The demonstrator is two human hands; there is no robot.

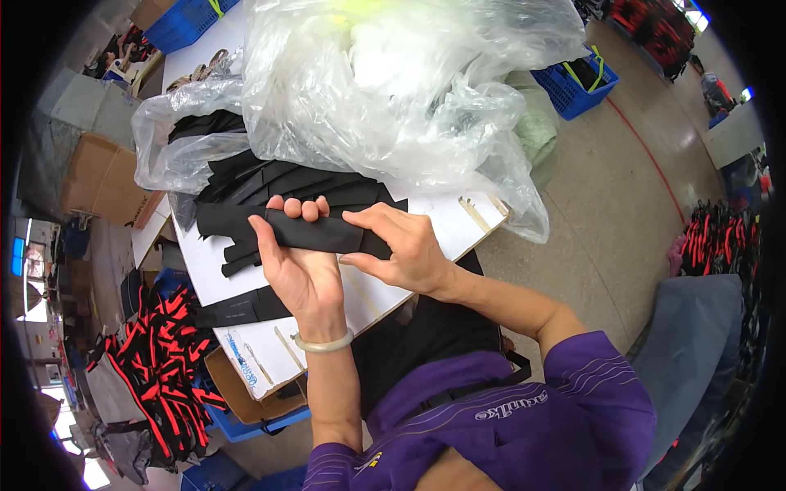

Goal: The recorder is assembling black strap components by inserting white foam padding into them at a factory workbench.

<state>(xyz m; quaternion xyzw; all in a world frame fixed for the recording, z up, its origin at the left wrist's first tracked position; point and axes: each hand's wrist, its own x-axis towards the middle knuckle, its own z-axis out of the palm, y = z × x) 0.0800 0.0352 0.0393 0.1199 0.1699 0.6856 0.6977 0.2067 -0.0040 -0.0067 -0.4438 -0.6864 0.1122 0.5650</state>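
Observation:
A black fabric strip (321, 234) lies across both my hands above the white tabletop (372, 288). My left hand (301, 274) is palm up beneath it, with the fingertips curled over its far edge and the thumb at its near side. With thumb and forefinger, my right hand (403, 247) grips the strip's right end. Just beyond my hands, a spread pile of similar black strips (286, 182) covers the table. Another flat black piece (246, 308) lies left of my left wrist, partly over the table edge.
A large clear plastic bag (385, 106) of white material fills the table's far side. Blue baskets (577, 88) stand beyond it. Red-and-black pieces (160, 360) are heaped at left, near an open cardboard box (233, 385) under the table edge. Grey cloth (696, 335) hangs at right.

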